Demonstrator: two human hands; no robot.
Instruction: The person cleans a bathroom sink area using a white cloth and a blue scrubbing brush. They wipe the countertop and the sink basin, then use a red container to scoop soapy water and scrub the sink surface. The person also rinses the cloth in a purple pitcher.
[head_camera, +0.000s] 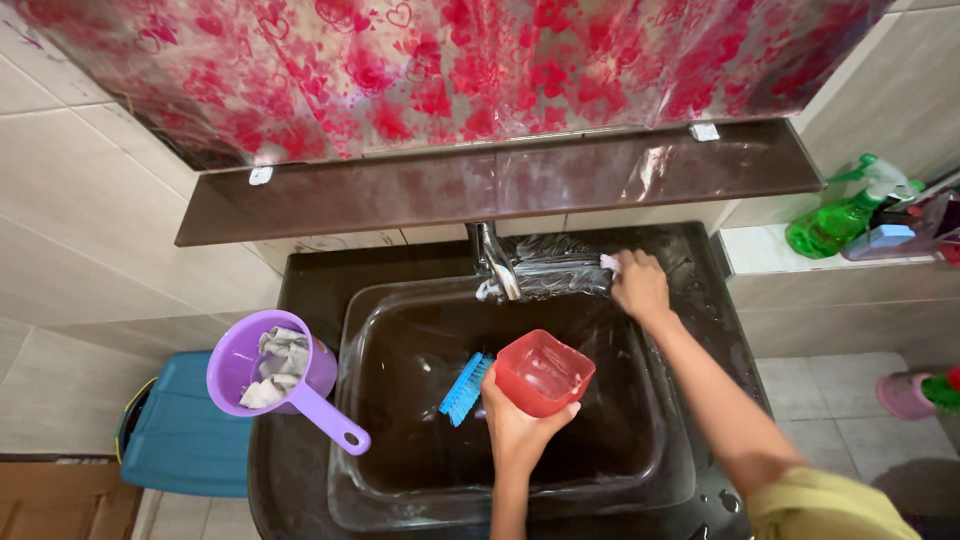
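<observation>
Two bare hands work over a dark sink (400, 480) sunk into a wet black counter (300, 290). The left hand (520, 425) rises from the near edge of the counter, forearm almost upright in the view, palm turned up and fingers curled around the base of a red square plastic cup (543, 372), thumb on one side and fingers wrapping the other, so that the cup sits tilted above the middle of the basin with its open mouth facing up and away. A blue scrub brush (464, 388) lies just beside that hand, on its left, touching or nearly touching the cup's edge; whether the hand also holds the brush cannot be told. The right hand (638, 285) reaches out along a long, straight arm that crosses from the near right corner of the counter to the far edge, just right of the tap (497, 262). Its fingers are bunched together, knuckles up, pressing a small pale cloth (610, 263) onto the wet counter behind the basin. A yellow sleeve (820, 505) shows at the near right corner. On the left edge of the counter a purple dipper (270, 375) rests with its handle pointing toward the near side and crumpled grey rags inside it. Beyond the counter's left side stands a blue lidded bin (185, 440), and a green spray bottle (840, 215) lies on a tiled ledge past the far right corner.
</observation>
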